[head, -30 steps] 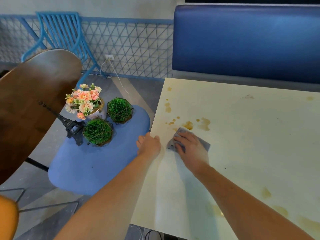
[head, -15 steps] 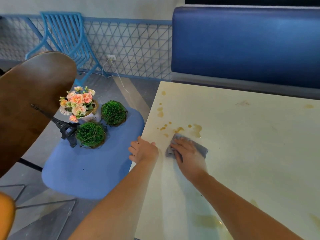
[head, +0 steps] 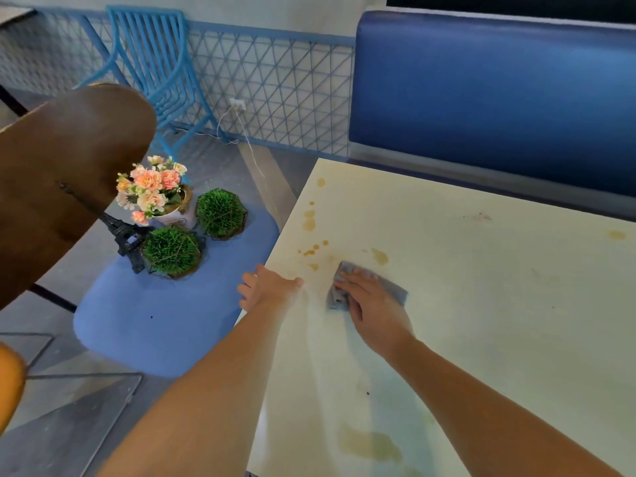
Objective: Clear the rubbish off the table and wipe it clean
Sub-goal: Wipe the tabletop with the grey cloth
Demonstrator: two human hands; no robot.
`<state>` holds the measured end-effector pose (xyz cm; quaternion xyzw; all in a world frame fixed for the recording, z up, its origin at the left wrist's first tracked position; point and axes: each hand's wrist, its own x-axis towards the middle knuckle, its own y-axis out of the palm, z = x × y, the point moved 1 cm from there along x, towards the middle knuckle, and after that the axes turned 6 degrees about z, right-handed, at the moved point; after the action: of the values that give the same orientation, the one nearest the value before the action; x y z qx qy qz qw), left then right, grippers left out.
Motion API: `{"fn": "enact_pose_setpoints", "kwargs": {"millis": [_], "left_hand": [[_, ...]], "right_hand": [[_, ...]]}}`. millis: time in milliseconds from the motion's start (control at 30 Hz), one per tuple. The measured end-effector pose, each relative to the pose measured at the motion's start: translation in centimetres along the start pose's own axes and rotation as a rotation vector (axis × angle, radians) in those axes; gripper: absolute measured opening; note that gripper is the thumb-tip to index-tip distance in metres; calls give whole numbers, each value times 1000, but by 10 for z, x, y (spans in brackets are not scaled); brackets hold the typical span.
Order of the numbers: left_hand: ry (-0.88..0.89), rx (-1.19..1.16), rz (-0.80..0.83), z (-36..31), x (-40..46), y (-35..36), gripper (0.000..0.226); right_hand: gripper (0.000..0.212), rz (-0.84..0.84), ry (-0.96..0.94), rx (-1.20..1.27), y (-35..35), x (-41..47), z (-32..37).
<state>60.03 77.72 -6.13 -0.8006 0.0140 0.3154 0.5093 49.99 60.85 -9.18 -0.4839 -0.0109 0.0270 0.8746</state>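
Cloth (head: pixel 392 290), grey and crumpled, is pressed flat onto the cream counter (head: pixel 481 321) near its left edge by the right hand (head: pixel 370 304), whose fingers are laid straight and close together over it. Nearest the camera, a broad yellowish smear (head: pixel 370 444) is seen on the counter between the 2 forearms. The left hand (head: pixel 266 290) is set on the counter's left edge beside the cloth, its thumb lying on the top and its fingers curled down over the rim. Just beyond the cloth, brown stains (head: pixel 311 251) are scattered toward the far left corner, with 1 larger blot (head: pixel 379 256) close to the cloth's far side. A faint spot (head: pixel 616 234) is visible near the right border. To the left, lower than the counter, a blue chair seat (head: pixel 155 321) is occupied by 2 round grass ornaments (head: pixel 172 251), a black Eiffel Tower model (head: pixel 125 241) and a pot of pink flowers (head: pixel 153 191). A brown chair back (head: pixel 58 173) is seen further left. Behind the counter stands a blue upholstered bench back (head: pixel 495 94), and a light blue metal chair (head: pixel 158 70) is placed against the mesh fence (head: pixel 285 87).
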Motion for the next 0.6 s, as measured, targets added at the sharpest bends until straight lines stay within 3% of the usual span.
{"fn": "enact_pose_setpoints", "kwargs": {"millis": [167, 233, 400, 600], "left_hand": [[4, -21, -17, 1, 0, 1, 80], [2, -28, -23, 2, 1, 0, 79], [13, -48, -14, 2, -2, 0, 80], [-4, -61, 16, 3, 2, -2, 79]], "right_hand": [[48, 52, 141, -146, -10, 52, -5], [49, 84, 116, -221, -3, 61, 7], [47, 65, -58, -104, 2, 23, 4], [50, 95, 82, -195, -3, 45, 0]]}}
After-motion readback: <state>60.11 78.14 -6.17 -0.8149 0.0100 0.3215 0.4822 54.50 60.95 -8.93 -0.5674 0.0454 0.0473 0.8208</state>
